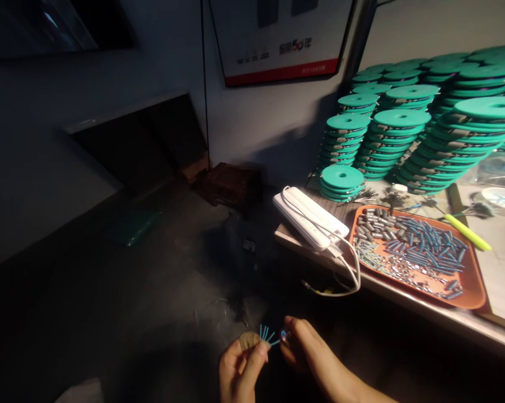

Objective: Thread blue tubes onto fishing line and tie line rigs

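Pinching five strands (265,337), left hand (242,366) faces right hand (305,342) holding one glinting object (284,335).

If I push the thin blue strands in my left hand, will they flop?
Probably not much: the thin blue strands stick out fairly straight from your left hand, suggesting stiffness. So slender, they're likely very light. Their fanned tips may splay further.

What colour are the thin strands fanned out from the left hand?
Light blue; the strands show best in the head view, above the left hand.
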Tool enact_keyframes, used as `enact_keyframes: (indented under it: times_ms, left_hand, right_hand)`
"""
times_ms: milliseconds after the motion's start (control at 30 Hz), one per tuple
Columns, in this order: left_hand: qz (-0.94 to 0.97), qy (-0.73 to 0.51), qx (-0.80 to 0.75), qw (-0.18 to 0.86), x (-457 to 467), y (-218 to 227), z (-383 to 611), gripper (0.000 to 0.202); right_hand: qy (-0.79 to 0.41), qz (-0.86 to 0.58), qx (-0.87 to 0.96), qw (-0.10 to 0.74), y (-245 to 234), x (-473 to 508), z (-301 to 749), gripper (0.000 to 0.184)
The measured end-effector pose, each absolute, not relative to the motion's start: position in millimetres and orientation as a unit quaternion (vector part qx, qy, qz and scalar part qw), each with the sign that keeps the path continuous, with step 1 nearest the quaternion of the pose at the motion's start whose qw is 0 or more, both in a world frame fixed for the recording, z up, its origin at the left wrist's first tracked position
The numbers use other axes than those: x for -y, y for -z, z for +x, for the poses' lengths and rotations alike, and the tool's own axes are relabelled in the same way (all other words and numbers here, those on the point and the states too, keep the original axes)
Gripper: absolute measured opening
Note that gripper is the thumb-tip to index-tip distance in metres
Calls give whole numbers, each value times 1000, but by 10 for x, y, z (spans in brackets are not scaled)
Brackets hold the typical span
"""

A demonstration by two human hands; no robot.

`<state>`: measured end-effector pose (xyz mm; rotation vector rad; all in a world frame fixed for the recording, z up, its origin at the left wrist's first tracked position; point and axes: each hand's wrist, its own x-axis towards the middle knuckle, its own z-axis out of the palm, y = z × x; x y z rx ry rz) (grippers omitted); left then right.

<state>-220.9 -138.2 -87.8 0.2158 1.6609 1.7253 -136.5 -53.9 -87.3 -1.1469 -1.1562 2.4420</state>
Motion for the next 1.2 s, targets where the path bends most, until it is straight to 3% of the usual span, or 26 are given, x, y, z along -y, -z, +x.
enact_keyframes:
  times_ms: [1200]
  left_hand:
    - [159, -636, -612, 442, 1410, 903, -2216, 34]
  right_hand:
    - [-815, -389, 419, 93, 915, 536, -1354, 54]
